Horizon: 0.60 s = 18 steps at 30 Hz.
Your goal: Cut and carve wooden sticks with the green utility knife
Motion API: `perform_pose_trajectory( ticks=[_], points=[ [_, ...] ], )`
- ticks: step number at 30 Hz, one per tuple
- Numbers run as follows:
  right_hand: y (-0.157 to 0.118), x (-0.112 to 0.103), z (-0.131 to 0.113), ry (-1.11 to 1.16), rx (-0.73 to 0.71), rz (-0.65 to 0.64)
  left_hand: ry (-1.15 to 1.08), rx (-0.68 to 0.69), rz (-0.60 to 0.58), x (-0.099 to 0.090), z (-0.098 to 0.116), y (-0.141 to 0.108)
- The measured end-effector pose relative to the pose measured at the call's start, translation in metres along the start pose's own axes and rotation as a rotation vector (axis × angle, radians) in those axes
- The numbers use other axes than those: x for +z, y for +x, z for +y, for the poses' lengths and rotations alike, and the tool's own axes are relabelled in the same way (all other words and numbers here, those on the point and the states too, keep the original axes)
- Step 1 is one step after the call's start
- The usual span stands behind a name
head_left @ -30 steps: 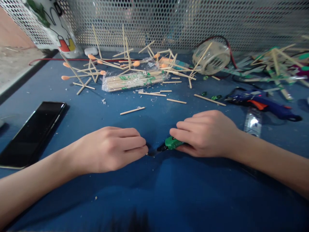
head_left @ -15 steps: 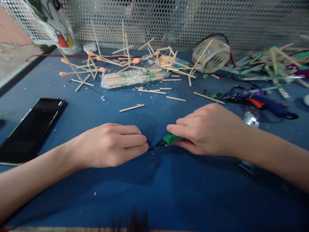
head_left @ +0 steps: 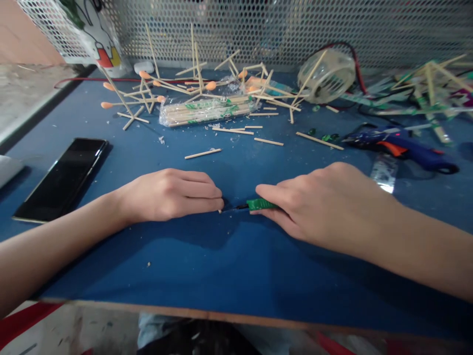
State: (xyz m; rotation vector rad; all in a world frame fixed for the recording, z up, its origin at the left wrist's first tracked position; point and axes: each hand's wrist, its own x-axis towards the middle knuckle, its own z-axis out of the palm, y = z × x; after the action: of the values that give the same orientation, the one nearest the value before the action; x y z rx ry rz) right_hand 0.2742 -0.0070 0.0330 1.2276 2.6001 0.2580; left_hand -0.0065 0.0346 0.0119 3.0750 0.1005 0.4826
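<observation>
My right hand (head_left: 314,202) is closed round a green cutter (head_left: 260,203), whose dark, thin blade points left. My left hand (head_left: 177,195) is closed in a pinch just left of the blade tip. A tiny pale end (head_left: 220,211), perhaps of a stick, shows at its fingertips; the rest is hidden under the fingers. Both hands rest low over the blue table (head_left: 221,266). Beyond them lie a cut stick piece (head_left: 203,154), more short pieces (head_left: 268,141) and a clear bag of wooden sticks (head_left: 207,110).
A black phone (head_left: 62,180) lies at the left. A blue glue gun (head_left: 402,145) is at the right. Joined sticks with orange tips (head_left: 142,101), a clear plastic cup (head_left: 327,76) and a white printed cup (head_left: 103,42) stand before a perforated metal panel (head_left: 258,34).
The camera view has shifted, and the table's front edge now shows. The cutter lies flatter, its blade tip still by my left fingertips, where a small pale end has come into sight.
</observation>
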Motion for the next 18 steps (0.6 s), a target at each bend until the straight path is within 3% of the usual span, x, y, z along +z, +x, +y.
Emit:
perform_pose_trajectory(
  ticks=[7,10,14,18],
  points=[
    [-0.003,-0.010,-0.010,-0.024,0.012,0.004,-0.023,0.001,0.035,0.001,0.000,0.000],
    [0.002,-0.011,0.007,-0.034,-0.061,0.017,0.013,0.022,0.030,0.001,-0.002,-0.001],
    [0.009,-0.002,0.038,0.067,-0.290,0.097,0.110,0.079,0.044,0.002,-0.005,0.001],
    [0.011,0.013,0.040,0.081,-0.317,0.222,0.142,0.070,0.058,0.004,-0.004,0.003]
  ],
)
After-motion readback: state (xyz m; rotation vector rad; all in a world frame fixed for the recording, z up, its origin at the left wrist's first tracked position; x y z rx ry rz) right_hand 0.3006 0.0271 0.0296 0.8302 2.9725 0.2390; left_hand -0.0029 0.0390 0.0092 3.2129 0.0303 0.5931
